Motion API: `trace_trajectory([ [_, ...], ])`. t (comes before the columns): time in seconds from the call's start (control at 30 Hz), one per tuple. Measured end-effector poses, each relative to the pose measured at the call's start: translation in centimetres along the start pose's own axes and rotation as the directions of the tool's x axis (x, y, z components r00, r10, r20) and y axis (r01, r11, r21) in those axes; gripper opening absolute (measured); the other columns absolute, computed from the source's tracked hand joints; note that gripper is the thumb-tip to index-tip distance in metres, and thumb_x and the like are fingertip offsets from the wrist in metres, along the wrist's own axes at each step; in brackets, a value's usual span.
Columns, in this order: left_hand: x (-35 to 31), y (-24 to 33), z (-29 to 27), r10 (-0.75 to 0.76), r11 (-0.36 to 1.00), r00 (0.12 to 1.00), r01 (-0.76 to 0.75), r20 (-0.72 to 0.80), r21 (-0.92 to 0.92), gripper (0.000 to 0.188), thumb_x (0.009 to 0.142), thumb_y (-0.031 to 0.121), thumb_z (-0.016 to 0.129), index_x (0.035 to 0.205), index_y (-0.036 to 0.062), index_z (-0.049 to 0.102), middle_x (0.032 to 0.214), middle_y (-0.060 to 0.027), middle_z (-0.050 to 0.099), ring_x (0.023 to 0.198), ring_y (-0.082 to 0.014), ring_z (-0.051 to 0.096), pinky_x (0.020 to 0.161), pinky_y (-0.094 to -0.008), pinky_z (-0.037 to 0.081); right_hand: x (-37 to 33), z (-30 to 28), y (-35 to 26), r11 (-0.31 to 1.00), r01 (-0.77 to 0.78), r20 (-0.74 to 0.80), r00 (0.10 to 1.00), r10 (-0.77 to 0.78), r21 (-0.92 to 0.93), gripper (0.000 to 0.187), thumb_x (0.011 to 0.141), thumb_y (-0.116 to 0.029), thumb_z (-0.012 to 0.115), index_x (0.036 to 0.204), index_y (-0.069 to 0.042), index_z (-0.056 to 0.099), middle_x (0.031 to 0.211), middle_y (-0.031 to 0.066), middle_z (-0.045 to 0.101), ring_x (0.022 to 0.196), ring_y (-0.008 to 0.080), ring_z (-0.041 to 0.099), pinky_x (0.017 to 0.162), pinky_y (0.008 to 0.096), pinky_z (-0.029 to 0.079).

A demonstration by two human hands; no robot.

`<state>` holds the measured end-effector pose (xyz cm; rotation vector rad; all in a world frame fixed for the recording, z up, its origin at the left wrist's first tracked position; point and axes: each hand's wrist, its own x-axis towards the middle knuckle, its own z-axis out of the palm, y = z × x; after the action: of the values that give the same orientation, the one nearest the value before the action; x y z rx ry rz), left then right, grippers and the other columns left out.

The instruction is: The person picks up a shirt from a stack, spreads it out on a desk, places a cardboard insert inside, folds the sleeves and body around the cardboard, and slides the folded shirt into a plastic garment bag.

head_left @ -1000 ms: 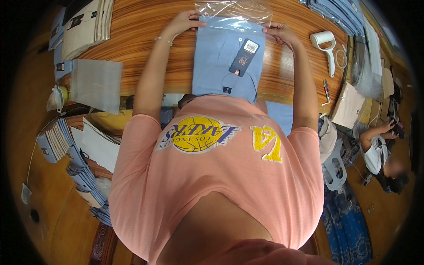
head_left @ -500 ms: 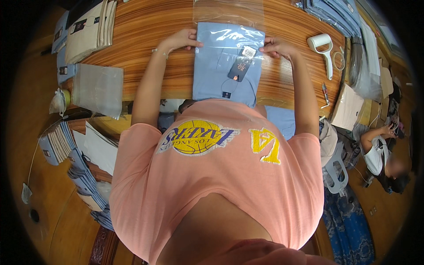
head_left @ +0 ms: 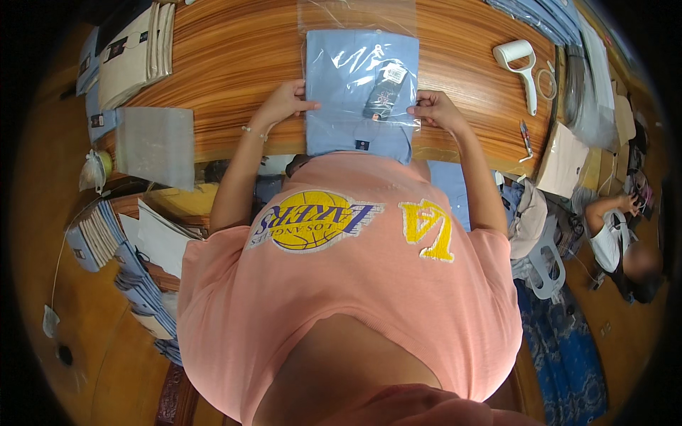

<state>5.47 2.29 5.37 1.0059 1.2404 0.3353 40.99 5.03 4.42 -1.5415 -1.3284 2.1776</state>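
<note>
A folded light-blue garment (head_left: 334, 85) lies on the wooden table in front of me, its near end reaching my body. A clear plastic bag (head_left: 355, 15) covers its far and middle parts, and the near strip is outside the bag. Under the plastic is a dark hang tag (head_left: 382, 99) with a white sticker. My left hand (head_left: 288, 101) pinches the bag's edge at the garment's left side. Opposite it, my right hand (head_left: 435, 111) pinches the bag's edge at the right side, thumb on top.
To the right lie a white lint roller (head_left: 522, 64) and a small pen-like tool (head_left: 525, 138). Clear plastic bags (head_left: 156, 145) and beige folded garments (head_left: 131, 60) lie at the left. Bagged blue garments (head_left: 547, 21) sit at the far right. Another person (head_left: 611, 238) is at the right.
Both hands have drawn the bag's edge toward me, so it covers more of the garment, including the whole hang tag. The bag's far end still extends past the garment.
</note>
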Motion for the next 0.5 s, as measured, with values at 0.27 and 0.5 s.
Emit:
trace_trajectory([
  [0.27, -1.8, -2.9, 2.0, -0.081, 0.995, 0.996, 0.080, -0.022, -0.066, 0.029, 0.075, 0.006, 0.070, 0.102, 0.0007, 0.059, 0.078, -0.0021, 0.063, 0.058, -0.0054, 0.050, 0.046, -0.0199, 0.037, -3.0, 3.1, 3.1, 0.997, 0.028, -0.083, 0.996, -0.022, 0.071, 0.015, 0.075, -0.010, 0.072, 0.087, -0.005, 0.065, 0.052, -0.0066, 0.046, 0.043, 0.0026, 0.038, 0.041, 0.0188, 0.027],
  [0.5, -4.1, -4.0, 2.4, -0.016, 0.999, 0.954, 0.000, -0.301, -0.054, 0.036, 0.075, 0.020, 0.073, 0.102, -0.0012, 0.060, 0.078, -0.0032, 0.065, 0.061, -0.0060, 0.053, 0.048, -0.0195, 0.041, -3.7, 3.6, 3.0, 0.980, -0.052, -0.243, 0.965, 0.099, 0.192, 0.013, 0.079, -0.012, 0.068, 0.088, -0.004, 0.065, 0.053, -0.0042, 0.048, 0.043, 0.0026, 0.040, 0.039, 0.0190, 0.028],
])
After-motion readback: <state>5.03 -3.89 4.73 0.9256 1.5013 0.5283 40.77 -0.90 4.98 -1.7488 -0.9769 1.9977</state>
